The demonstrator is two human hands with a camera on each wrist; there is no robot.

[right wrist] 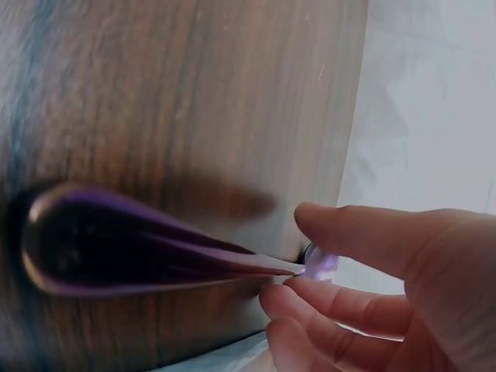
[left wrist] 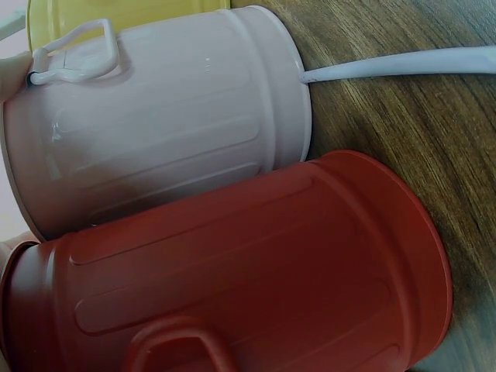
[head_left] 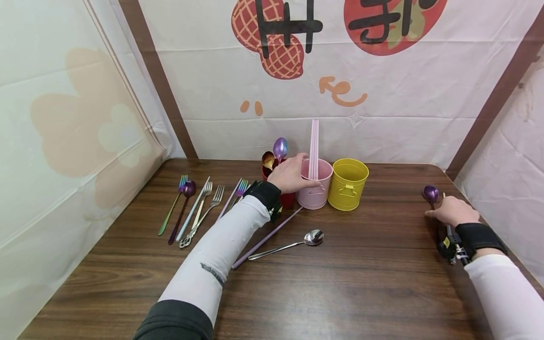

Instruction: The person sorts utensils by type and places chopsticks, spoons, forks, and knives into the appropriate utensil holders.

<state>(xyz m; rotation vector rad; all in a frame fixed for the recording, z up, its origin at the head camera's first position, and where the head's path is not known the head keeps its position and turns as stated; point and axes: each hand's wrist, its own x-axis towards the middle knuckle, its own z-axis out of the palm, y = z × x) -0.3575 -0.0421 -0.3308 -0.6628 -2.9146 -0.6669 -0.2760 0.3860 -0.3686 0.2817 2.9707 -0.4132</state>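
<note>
My left hand [head_left: 291, 174] curves round the left rim of a pink bucket [head_left: 312, 200], thumb along its front near the small handle. Pink chopsticks [head_left: 314, 148] stand upright in that bucket. Under the same hand is a red bucket [head_left: 288, 200], holding a purple spoon [head_left: 280, 147] and a gold-brown one [head_left: 267, 160]. In the left wrist view the pink bucket [left wrist: 170, 116] and red bucket [left wrist: 232, 287] fill most of the picture. At the far right, my right hand [head_left: 454, 211] pinches a dark purple spoon [head_left: 431, 193] by its neck; its broad handle end [right wrist: 101, 244] points towards the wrist camera's left.
A yellow bucket [head_left: 346, 198] stands right of the pink one. A silver spoon [head_left: 313, 237] and a purple chopstick [head_left: 267, 238] lie in front. On the left lie several forks [head_left: 216, 196], another purple spoon [head_left: 189, 188] and a pale blue chopstick [head_left: 193, 210]. A fabric wall [head_left: 382, 137] stands behind.
</note>
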